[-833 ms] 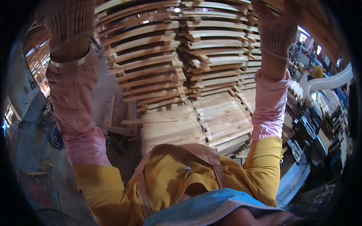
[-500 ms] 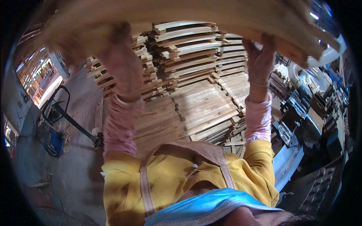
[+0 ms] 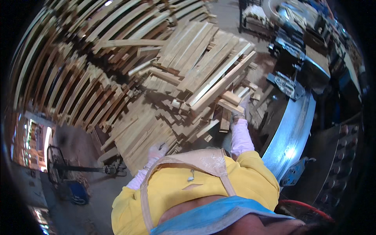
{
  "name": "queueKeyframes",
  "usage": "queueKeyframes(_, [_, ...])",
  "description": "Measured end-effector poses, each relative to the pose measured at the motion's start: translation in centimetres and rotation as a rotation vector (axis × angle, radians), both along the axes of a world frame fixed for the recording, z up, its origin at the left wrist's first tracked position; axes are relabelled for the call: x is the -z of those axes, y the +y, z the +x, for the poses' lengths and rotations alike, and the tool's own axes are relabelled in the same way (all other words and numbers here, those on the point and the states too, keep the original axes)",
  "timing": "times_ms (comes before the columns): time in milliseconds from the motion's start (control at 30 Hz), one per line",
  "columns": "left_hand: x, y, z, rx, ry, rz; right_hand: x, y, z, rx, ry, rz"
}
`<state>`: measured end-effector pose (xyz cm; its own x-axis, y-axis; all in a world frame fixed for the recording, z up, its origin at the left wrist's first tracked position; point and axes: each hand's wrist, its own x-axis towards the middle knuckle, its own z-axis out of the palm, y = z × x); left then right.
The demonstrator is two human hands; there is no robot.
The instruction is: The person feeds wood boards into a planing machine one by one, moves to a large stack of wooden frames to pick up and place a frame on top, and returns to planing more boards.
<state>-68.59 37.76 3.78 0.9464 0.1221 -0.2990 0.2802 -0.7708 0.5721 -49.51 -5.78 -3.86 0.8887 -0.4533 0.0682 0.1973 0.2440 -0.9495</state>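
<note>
My left hand [image 3: 158, 150] is low, beside the near edge of a stack of flat wooden planks [image 3: 143, 131]. Its fingers look loosely apart, and I see nothing held in them. Farther out, my right hand [image 3: 244, 105] reaches to the ends of some short wooden pieces [image 3: 231, 105] at the right side of a heaped pile. Those pieces partly cover its fingers, so its grip is hidden. On top of the pile, long pale boards [image 3: 223, 80] lie slantwise. Pink sleeves cover both forearms.
Tall rows of stacked wooden slats [image 3: 66, 86] fill the left and far left. At the right stand dark machinery [image 3: 297, 58] and a shiny metal table edge [image 3: 288, 131]. A hand pallet truck [image 3: 78, 168] with a long handle stands on the floor at the left.
Both hands were raised on a large wooden piece overhead; now they are lower and apart, and that piece is no longer overhead. My view has turned, showing the stacks slantwise.
</note>
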Motion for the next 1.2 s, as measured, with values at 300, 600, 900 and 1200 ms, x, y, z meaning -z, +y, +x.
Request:
queueKeyframes(300, [-6.9,-11.3,5.5,0.461,-0.737,-0.502,4.0,-0.4,-9.6,0.077,0.302,-0.051])
queueKeyframes(600, [-16.5,-37.1,9.7,1.32,-0.342,0.018,4.5,-1.4,-16.3,0.194,0.464,-0.052])
queueKeyframes(900, [-5.2,-44.5,12.2,1.35,0.16,0.589,3.2,-2.4,-9.7,0.221,0.436,-0.058])
queueKeyframes(1200, [-13.4,-36.1,15.1,0.938,0.533,-0.415,3.4,-0.4,-7.6,0.276,0.48,-0.07])
